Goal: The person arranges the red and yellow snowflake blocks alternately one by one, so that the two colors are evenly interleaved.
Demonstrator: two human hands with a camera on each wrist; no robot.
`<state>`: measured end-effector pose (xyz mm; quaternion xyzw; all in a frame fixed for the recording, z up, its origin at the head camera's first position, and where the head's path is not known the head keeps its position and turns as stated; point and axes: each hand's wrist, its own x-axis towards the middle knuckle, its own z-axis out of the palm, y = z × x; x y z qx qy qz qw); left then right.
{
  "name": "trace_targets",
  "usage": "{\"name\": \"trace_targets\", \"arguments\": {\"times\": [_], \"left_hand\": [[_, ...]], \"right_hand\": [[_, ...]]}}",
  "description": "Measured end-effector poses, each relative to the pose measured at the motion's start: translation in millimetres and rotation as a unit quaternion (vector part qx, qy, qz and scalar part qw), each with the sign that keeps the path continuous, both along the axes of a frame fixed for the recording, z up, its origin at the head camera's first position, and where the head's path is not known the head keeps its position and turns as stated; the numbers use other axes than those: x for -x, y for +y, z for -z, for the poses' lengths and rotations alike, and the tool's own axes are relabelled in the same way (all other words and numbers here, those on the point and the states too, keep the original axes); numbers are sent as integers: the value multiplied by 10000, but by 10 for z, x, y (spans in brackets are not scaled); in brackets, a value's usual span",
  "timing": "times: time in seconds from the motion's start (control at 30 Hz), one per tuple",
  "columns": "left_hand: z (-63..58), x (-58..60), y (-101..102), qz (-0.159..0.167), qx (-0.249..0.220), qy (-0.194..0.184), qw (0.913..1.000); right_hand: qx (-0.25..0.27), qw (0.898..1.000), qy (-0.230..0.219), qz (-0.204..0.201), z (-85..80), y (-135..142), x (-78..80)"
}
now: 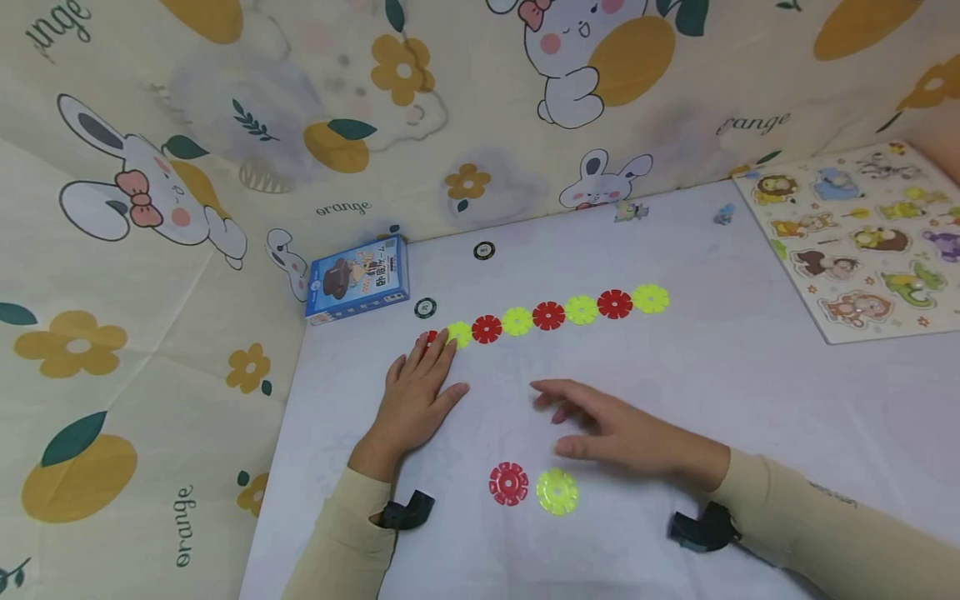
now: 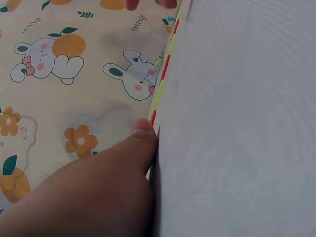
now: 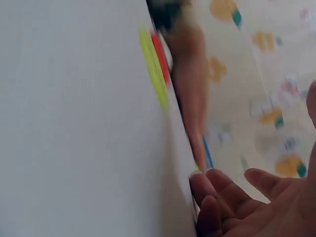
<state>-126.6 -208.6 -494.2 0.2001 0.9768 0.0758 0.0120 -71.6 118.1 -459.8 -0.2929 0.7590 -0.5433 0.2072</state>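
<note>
A row of alternating red and yellow-green notched plastic discs crosses the white table. At the row's left end my left hand lies flat, its fingertips resting on a red disc and the yellow-green disc beside it. My right hand is over the table below the row, fingers loosely bent and holding nothing. Nearer to me lie a separate red disc and a yellow-green disc, a small gap between them. In the right wrist view, the right hand's fingers are spread apart.
A blue card-game box stands at the back left, near two dark round chips, one chip just above the row. An animal puzzle board lies at the right. Small figure pieces sit along the back by the printed cloth.
</note>
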Motion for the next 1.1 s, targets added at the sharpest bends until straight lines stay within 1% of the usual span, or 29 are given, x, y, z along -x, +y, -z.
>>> {"name": "trace_targets", "arguments": {"times": [0.07,0.1,0.17,0.2,0.27,0.33,0.4,0.5,0.63,0.7,0.77,0.8,0.87,0.97,1.03,1.07,1.1], "left_hand": [[2,-1,1,4,-23,5,10000],[3,-1,2,1,-23,8,10000],[7,-3,-1,-11,0,26,10000],[6,-4,-2,-21,7,22,10000],[7,-3,-3,-28,10,10,10000],[6,-1,-2,-36,6,-5,10000],[7,2,-3,-43,-10,-26,10000],[6,1,-3,-63,-11,-19,10000],[8,-1,2,-92,14,-14,10000],[9,-1,5,-87,10,-35,10000],[6,-4,8,-85,29,-52,9999],[1,-5,8,-85,29,-55,9999],[-5,-8,5,-82,43,-43,9999],[-10,-10,-3,-69,32,-12,10000],[-8,-9,-5,-45,-5,6,10000],[-8,-10,-5,-40,-35,8,10000],[-7,-11,-3,-35,-66,-1,10000]], "right_hand": [[-138,9996,-39,-253,15,-144,-73],[-273,9990,36,-357,22,-210,-101],[-709,9954,422,-491,40,-330,-144],[-931,9918,688,-533,50,-378,-159],[-1354,9818,1217,-538,66,-453,-180],[-1638,9728,1559,-512,75,-502,-193],[-1675,9710,1631,-496,70,-530,-193],[-1466,9766,1487,-522,59,-544,-178],[-857,9919,794,-503,42,-496,-124],[-597,9962,505,-378,23,-445,-94],[-481,9976,399,-312,4,-396,-75],[-532,9969,457,-344,-4,-383,-77],[-790,9920,802,-566,-6,-382,-104],[-1230,9767,1458,-980,20,-437,-185],[-1429,9670,1814,-1073,42,-486,-231],[-1477,9654,1865,-1066,52,-504,-245],[-1466,9663,1844,-1036,59,-517,-252]]}}
